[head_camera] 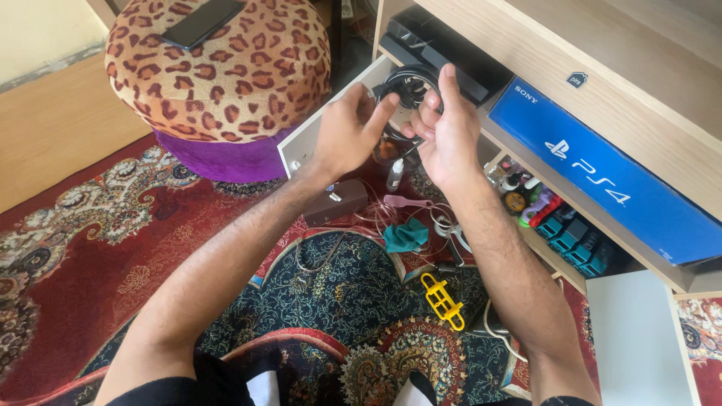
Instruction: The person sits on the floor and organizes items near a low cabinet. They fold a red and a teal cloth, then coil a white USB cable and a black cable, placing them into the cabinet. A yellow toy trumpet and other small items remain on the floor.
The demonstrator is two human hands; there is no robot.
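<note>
Black coiled cable bundle (408, 89) sits pinched between your left hand (347, 131) and right hand (445, 135), raised before the wooden shelf unit (602, 53); it looks only partly wound, with loose wires (361, 225) left on the patterned rug (331, 301).

Both forearms are showing bare from elbow to wrist, with dark hair along them and no sleeves, watch or rings in view. The left hand (347, 129) and right hand (449, 135) are wearing no gloves. Dark clothing with white patches is showing at the bottom edge.
</note>
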